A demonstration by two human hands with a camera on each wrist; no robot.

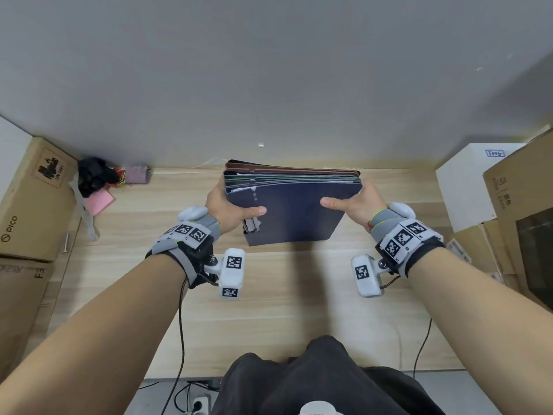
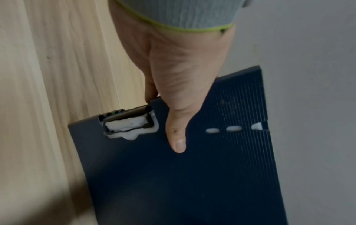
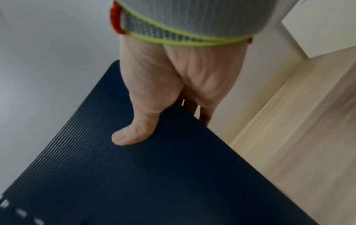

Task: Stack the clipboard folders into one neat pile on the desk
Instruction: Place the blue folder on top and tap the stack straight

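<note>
Several clipboard folders point(image 1: 291, 205) are held together as one bundle, tilted up above the wooden desk point(image 1: 269, 310). A dark navy folder point(image 2: 183, 175) faces me; green and brown folder edges show behind it along the top. My left hand point(image 1: 230, 211) grips the bundle's left side, thumb on the navy cover just above the metal clip point(image 2: 129, 123). My right hand point(image 1: 356, 205) grips the right side, thumb pressed on the ribbed navy cover point(image 3: 154, 175). The fingers of both hands are hidden behind the bundle.
Brown cardboard boxes point(image 1: 33, 199) stand at the left of the desk, a white box point(image 1: 469, 187) and more cardboard point(image 1: 520, 211) at the right. Dark and pink clutter point(image 1: 101, 181) lies at the back left against the grey wall. Cables hang off the front edge.
</note>
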